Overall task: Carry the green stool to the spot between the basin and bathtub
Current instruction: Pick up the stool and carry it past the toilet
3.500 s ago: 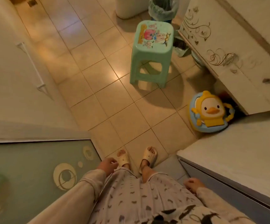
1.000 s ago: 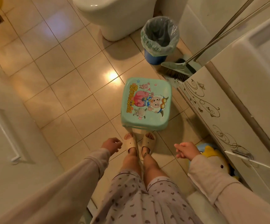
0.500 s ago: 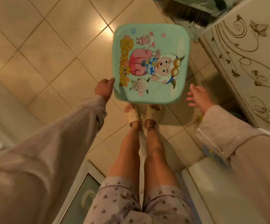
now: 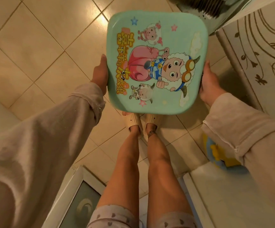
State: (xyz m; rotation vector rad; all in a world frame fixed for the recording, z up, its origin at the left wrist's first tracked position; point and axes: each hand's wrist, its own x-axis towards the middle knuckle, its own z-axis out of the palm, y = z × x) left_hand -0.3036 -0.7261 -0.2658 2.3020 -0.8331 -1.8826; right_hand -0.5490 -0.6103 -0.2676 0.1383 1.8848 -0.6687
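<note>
The green stool point(image 4: 174, 43) fills the upper middle of the head view, seen from straight above, its square seat printed with cartoon sheep. My left hand point(image 4: 99, 74) clasps the seat's left edge and my right hand point(image 4: 210, 84) clasps its right edge, fingers curled under and out of sight. The stool's legs are hidden beneath the seat, so I cannot tell if they touch the tiled floor. My slippered feet stand just below the seat's near edge.
A white cabinet point(image 4: 265, 51) with brown scroll patterns stands close on the right. A dustpan and brush point(image 4: 204, 5) lie at the top. A blue and yellow duck toy point(image 4: 219, 155) sits behind my right sleeve. A framed glass panel point(image 4: 80, 203) lies at bottom left.
Both hands have closed onto the stool's side edges; half a second ago the right hand was open beside it. The seat looks bigger and nearer to the camera.
</note>
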